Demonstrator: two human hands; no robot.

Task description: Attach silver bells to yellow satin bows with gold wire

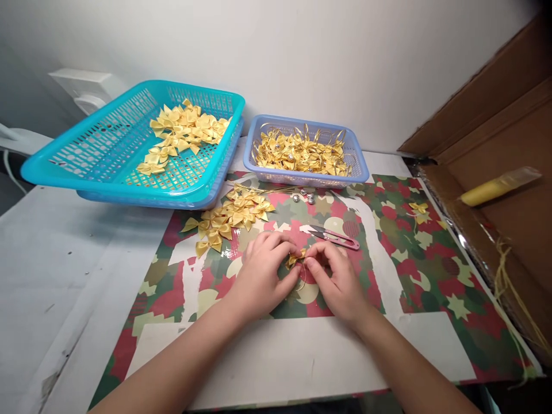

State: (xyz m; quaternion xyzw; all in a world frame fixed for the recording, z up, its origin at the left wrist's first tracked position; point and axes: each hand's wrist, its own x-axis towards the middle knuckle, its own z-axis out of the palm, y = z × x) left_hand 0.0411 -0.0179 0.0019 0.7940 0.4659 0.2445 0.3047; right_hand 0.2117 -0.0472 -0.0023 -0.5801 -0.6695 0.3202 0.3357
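Note:
Between my two hands is a small yellow ribbon bow with a loop of thin gold cord hanging below it. My left hand pinches the bow from the left, partly covering it. The fingertips of my right hand are pressed together at the bow's right side, on the gold cord. Just beyond my right hand lies a pair of pink-handled thread snips. A heap of yellow bows is spread on the patterned sheet beyond my left hand. Several small silver bells sit near gold cords.
A turquoise basket with yellow bows stands at the back left, stacked on a blue one. The smaller blue basket holds bows with gold loops. Cardboard rises at the right, with a yellow roll against it.

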